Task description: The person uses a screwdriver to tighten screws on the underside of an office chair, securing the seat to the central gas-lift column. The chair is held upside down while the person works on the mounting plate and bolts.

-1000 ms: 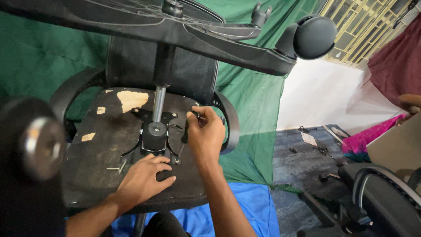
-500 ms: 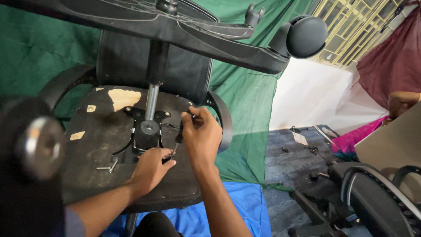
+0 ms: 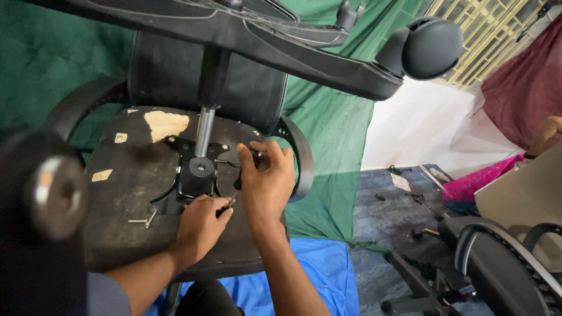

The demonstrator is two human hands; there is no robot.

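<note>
While the left hand (image 3: 202,225) pinches perhaps a small tool, the right hand (image 3: 266,178) grips the seat mechanism (image 3: 196,172).

Grey short sleeve (image 3: 108,295), bare forearms.

- We cannot see what our right hand (image 3: 266,178) grips: its fingers cover a small part on the metal plate (image 3: 196,175) under the upside-down chair seat (image 3: 129,193).
- Our left hand (image 3: 202,225) hides the tip of a thin tool; we cannot tell what kind it is.
- A big wheel (image 3: 55,196) close to us on the left is all blurry.
- Another chair (image 3: 503,263) is cut off at the right edge.
- Small bits on the floor (image 3: 398,210) are too tiny to tell.
</note>
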